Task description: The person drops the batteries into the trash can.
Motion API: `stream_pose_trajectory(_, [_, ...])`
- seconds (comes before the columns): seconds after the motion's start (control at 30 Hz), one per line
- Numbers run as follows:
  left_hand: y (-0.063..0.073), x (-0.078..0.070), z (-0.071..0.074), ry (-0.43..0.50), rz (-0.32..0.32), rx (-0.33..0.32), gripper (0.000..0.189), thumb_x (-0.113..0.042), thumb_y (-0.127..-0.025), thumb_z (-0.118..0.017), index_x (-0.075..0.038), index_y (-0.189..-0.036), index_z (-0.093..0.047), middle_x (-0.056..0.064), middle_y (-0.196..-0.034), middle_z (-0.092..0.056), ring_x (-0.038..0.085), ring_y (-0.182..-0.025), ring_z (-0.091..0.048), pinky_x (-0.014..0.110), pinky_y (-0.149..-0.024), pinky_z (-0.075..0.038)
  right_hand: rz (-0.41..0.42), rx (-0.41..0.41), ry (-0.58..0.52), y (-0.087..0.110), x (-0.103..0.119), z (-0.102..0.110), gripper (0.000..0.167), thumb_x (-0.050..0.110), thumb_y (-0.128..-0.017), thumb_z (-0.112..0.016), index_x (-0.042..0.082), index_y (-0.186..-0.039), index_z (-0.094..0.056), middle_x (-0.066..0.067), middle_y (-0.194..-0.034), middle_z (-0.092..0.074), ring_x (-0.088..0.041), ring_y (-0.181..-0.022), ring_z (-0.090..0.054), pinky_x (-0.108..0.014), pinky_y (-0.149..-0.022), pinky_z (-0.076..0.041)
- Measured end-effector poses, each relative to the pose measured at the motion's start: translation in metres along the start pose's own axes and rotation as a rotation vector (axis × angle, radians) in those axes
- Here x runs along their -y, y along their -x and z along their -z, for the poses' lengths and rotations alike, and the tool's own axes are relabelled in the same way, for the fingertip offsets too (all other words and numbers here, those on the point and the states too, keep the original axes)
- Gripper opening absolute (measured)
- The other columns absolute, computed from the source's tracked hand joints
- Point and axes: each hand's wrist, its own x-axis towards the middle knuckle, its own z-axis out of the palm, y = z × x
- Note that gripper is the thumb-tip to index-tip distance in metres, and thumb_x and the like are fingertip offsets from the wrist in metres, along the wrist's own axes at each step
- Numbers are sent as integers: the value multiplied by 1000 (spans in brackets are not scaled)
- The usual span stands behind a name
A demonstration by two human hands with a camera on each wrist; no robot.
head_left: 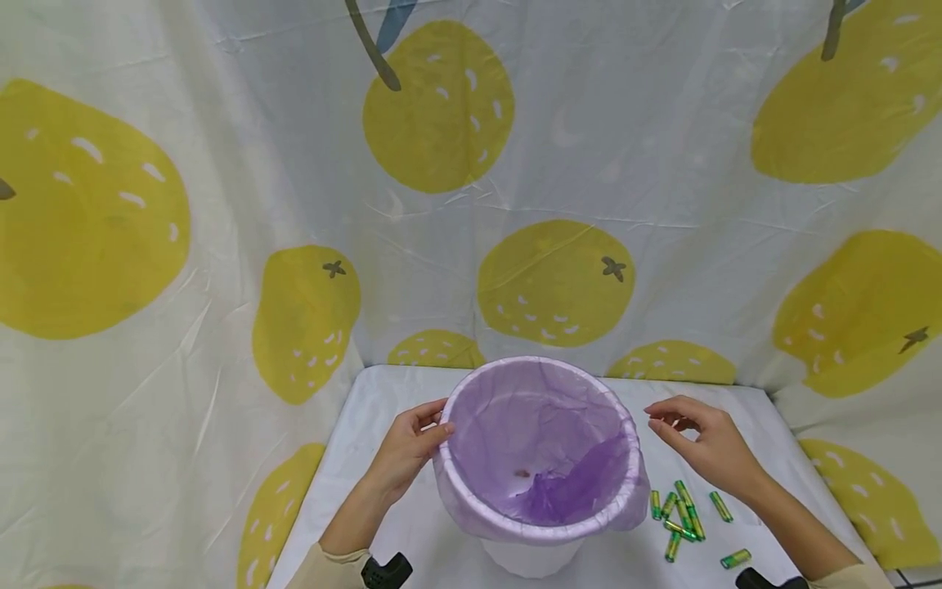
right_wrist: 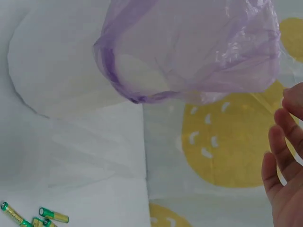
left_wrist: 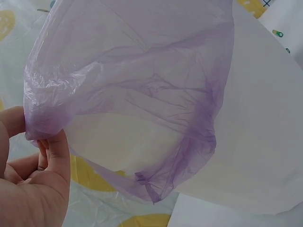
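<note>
A white trash bin (head_left: 531, 558) stands upright in the middle of the table, lined with a thin purple trash bag (head_left: 540, 393). The bag is folded over the rim and hangs down outside, loose and creased in the left wrist view. My left hand (head_left: 408, 448) pinches the rim and bag at the left, thumb on the inner side and fingers outside. To the right of the bin hovers my right hand (head_left: 702, 440), apart from the rim, fingers loosely bent and holding nothing. In the right wrist view its fingers (right_wrist: 284, 156) are beside the bag's hanging edge.
Several green and yellow batteries (head_left: 684, 511) lie loose on the white-covered table (head_left: 419, 540), right of the bin and below my right forearm. A fruit-print curtain (head_left: 427, 270) rises behind the table and along both sides.
</note>
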Motion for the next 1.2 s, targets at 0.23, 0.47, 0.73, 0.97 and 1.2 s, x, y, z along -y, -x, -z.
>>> stream_pose_trajectory(0.23, [1,-1,0,-4,-13,1,51,1,-97,-69,15,-142,-50,7,-103,-58,13,-88,-63,23,-76,-57,-56,-13,-4,13,-9,-4,18,-1,-92,-76,9,-107,-75,-2,-92,-71,-6,-79,-62,-13,-73,-51])
stream_pose_trajectory(0.47, [1,-1,2,-15,-12,-3,50,1,-97,-69,14,-142,-51,7,-102,-57,13,-87,-63,22,-75,-56,-132,-16,5,31,-20,-12,12,6,-95,-75,10,-107,-75,-3,-92,-72,-5,-80,-62,-12,-72,-50])
stream_pose_trajectory(0.73, [-1,-3,3,-17,-16,10,52,1,-97,-69,16,-143,-49,7,-103,-58,13,-88,-62,21,-75,-56,-200,-53,4,54,-34,-24,16,2,-93,-75,8,-107,-75,-2,-94,-72,-3,-82,-62,-12,-72,-50])
stream_pose_trajectory(0.97, [1,-2,2,-11,-13,7,53,-1,-98,-69,16,-143,-48,7,-102,-57,13,-89,-62,22,-76,-56,-273,-71,7,79,-47,-38,17,2,-92,-77,8,-107,-75,-2,-92,-73,-3,-81,-62,-12,-69,-50])
stream_pose_trajectory(1.2, [1,0,-1,4,-4,6,51,1,-97,-68,15,-142,-50,7,-102,-57,13,-87,-62,21,-75,-56,-427,-72,62,110,-54,-48,17,6,-91,-79,8,-107,-76,7,-87,-71,-2,-78,-62,-15,-65,-51])
